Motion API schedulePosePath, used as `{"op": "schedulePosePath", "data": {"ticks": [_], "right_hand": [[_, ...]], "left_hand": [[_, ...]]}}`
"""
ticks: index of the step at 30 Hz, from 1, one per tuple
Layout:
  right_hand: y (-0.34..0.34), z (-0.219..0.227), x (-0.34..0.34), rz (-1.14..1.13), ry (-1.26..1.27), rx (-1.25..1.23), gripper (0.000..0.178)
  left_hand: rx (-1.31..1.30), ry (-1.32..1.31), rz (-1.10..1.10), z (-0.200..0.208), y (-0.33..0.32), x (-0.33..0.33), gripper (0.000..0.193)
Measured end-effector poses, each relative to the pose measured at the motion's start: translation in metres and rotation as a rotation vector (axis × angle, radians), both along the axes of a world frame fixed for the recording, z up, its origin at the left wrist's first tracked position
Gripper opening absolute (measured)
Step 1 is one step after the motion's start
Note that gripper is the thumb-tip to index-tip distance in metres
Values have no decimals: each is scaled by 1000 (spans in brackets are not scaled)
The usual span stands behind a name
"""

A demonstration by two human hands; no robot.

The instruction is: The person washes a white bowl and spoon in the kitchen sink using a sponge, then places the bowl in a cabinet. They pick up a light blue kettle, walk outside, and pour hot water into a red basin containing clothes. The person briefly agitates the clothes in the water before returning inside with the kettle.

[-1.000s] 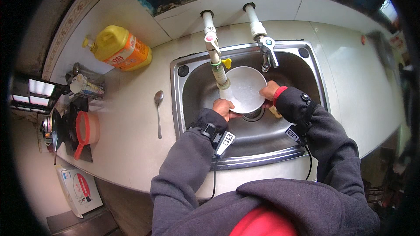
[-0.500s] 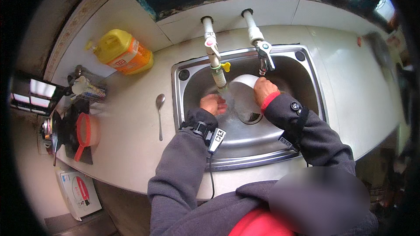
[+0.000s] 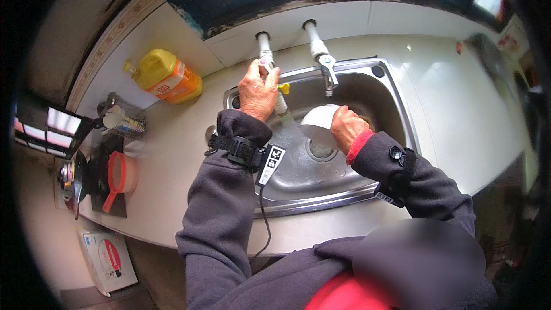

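My left hand is up at the left tap, thumb and fingers closed round its handle. That tap has a white pipe, a small yellow lever and a ribbed spout over the sink. Lower and to the right, my right hand grips a white bowl by its rim. The bowl is tilted over the drain of the steel sink. Whether water still runs from the spout is hard to make out. A second tap with a grey lever stands just beyond the bowl.
A yellow jug with an orange label stands at the back left. Partly hidden by my left sleeve, a spoon lies on the counter. Further left are an orange handled strainer or pot and a utensil rack. A white box sits below the counter.
My left hand has risen from under the spout to the tap's handle. My right hand keeps hold of the bowl, which is now tilted and nearer me. The view has shifted slightly.
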State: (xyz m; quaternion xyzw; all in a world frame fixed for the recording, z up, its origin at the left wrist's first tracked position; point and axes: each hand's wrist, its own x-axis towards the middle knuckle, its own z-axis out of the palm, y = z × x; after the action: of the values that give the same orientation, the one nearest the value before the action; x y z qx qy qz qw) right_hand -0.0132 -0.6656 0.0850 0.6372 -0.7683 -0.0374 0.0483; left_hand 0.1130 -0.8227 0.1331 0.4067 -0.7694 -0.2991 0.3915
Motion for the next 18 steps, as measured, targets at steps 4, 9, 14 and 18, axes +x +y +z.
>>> {"op": "schedulePosePath", "data": {"ticks": [4,9,14,18], "right_hand": [[23,23,-18,-72,-298,-4,16],[40,40,-45,-163,-512,173,12],[69,41,-69,-240,-608,435,17],[94,44,-70,-412,-1103,55,24]], "left_hand": [[-126,-236,2,4,-9,-2,15],[114,71,-180,-7,-18,13,47],[-25,-421,-7,-33,-6,113,69],[116,-838,292,-54,13,195,51]]}}
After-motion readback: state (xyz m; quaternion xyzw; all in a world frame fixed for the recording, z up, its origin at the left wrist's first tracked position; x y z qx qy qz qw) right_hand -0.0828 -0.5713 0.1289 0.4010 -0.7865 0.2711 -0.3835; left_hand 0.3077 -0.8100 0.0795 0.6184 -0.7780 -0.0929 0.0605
